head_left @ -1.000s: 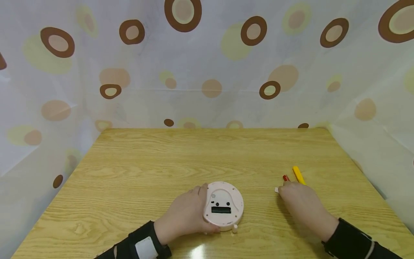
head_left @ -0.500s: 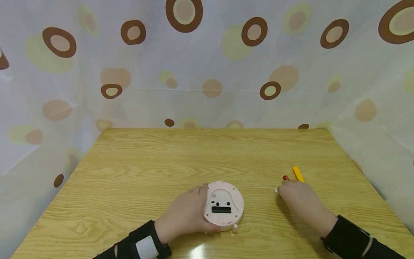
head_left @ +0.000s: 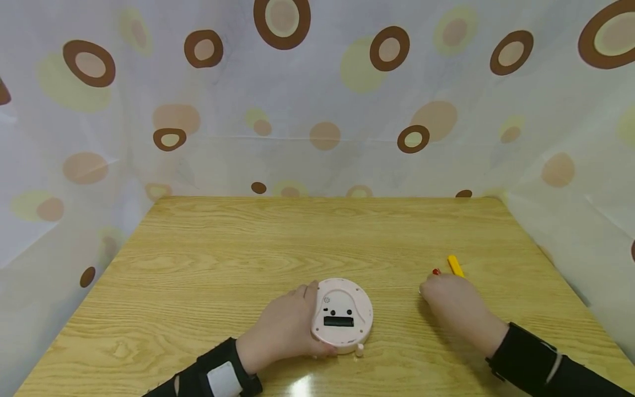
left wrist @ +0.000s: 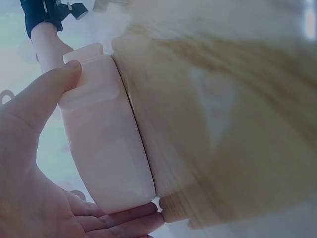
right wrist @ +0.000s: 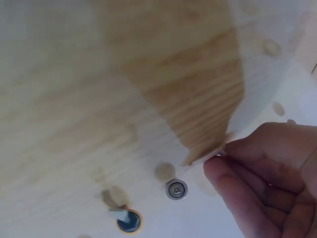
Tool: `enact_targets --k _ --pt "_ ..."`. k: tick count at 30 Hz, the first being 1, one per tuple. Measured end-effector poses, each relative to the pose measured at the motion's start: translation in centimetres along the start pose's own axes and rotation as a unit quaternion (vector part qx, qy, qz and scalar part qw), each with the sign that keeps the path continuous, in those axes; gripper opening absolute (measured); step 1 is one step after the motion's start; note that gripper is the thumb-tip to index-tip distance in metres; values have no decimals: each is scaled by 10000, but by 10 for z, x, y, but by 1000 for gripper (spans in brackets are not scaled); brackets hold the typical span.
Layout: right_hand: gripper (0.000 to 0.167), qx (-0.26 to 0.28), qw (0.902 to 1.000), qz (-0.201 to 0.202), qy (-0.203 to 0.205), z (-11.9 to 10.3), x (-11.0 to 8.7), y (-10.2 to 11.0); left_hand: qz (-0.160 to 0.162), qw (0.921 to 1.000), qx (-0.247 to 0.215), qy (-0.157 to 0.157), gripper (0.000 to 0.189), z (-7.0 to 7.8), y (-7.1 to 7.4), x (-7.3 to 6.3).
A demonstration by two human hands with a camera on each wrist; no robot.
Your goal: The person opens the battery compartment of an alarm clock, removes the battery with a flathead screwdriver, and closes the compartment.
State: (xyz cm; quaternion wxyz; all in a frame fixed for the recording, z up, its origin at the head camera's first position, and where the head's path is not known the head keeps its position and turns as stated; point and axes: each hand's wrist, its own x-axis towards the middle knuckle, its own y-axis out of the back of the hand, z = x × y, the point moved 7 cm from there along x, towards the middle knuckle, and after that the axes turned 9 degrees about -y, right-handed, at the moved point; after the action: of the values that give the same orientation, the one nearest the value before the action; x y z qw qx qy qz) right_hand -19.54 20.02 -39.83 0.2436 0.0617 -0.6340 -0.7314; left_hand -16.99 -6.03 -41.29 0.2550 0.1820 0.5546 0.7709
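Observation:
A round pale pink clock-like device (head_left: pixel 349 289) lies back side up on the table, and its uncovered battery compartment (head_left: pixel 339 321) shows a dark bar. My left hand (head_left: pixel 285 331) grips the device's left side, thumb near the bottom edge; in the left wrist view that thumb presses on its pale casing (left wrist: pixel 106 144). Further right, my right hand (head_left: pixel 456 303) pinches a small thin pale battery cover (right wrist: pixel 222 151) between thumb and forefinger, mostly hidden by the fingertips. Just beyond that hand lie a red battery (head_left: pixel 436 272) and a yellow-handled screwdriver (head_left: pixel 455 266), both partly hidden.
A wood-grain table (head_left: pixel 223 237) carries everything. Patterned white cloth (head_left: pixel 297 99) rises behind it and along both sides. In the right wrist view, the battery's metal end (right wrist: pixel 177 189) and the screwdriver's end (right wrist: pixel 130 220) face the camera beside the fingers.
My right hand has shifted slightly to the left, and the pale battery cover shows less past its fingertips. The left hand and the device stay where they were.

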Motion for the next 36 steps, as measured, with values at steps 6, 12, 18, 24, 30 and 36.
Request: enact_targets --k 6,12,18,24,30,36 --pt "34 141 9998 -153 -11 -3 8 2 -13 10000 32 -37 125 0 0 1" --pt "32 174 9996 -93 181 -13 11 9 -43 10000 69 10 126 -1 -1 1" --pt "31 4 9995 25 328 -33 14 23 -8 10000 67 26 126 -1 0 0" --pt "30 -44 9981 133 599 -55 17 41 -59 10000 31 8 127 0 0 0" --pt "24 -138 9972 61 733 -73 21 51 -33 10000 77 -7 127 0 0 1" --pt "27 -251 9942 506 913 -94 24 67 100 9999 92 -52 127 1 1 0"
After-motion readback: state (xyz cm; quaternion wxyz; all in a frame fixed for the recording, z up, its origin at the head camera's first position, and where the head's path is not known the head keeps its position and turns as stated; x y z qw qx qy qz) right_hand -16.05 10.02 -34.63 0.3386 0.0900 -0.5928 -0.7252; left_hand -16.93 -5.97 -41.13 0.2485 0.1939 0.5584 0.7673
